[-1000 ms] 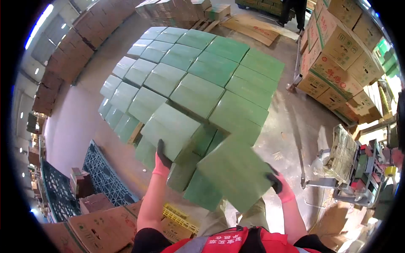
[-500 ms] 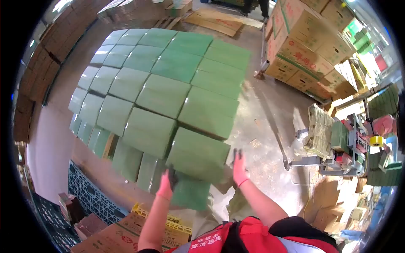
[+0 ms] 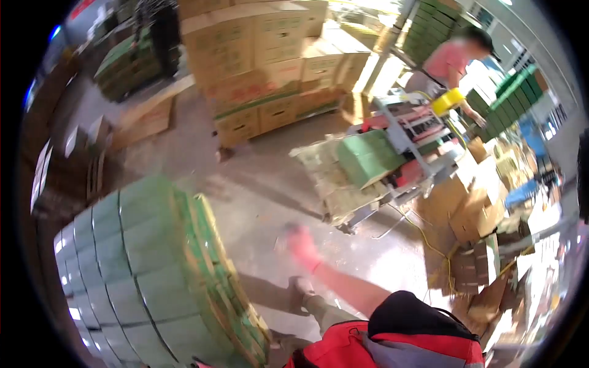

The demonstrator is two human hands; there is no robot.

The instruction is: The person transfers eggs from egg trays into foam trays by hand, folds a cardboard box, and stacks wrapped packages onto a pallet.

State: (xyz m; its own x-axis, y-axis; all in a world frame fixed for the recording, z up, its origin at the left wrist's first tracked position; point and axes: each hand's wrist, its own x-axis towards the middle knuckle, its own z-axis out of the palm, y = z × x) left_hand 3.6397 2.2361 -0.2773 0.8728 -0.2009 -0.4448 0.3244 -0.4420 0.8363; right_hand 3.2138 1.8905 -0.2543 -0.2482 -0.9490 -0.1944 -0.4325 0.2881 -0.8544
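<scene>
My right hand (image 3: 302, 247), in a pink glove with dark fingertips, hangs over the floor in the middle of the view. Motion smears its fingers, and nothing shows in it. At the bottom edge a pink and dark sliver (image 3: 200, 364) seems to be part of my left hand; its fingers cannot be made out. That sliver lies by the stack of green boxes (image 3: 162, 294) on the left. Ahead of my right hand, a green box (image 3: 368, 157) rests at the end of a metal-framed machine (image 3: 402, 132), beside a worn, layered pad (image 3: 331, 184).
Brown cartons (image 3: 245, 73) are stacked on a wheeled base ahead. A co-worker (image 3: 451, 64) stands behind the machine near more green boxes (image 3: 512, 101). A yellow cable (image 3: 429, 245) crosses the floor towards loose cardboard (image 3: 472, 202) on the right. Flat cardboard (image 3: 147, 122) lies at left.
The view has swung right, towards the machine and the co-worker. My hands have left the front green box of the stack, which now stands at left. My left hand has almost left view.
</scene>
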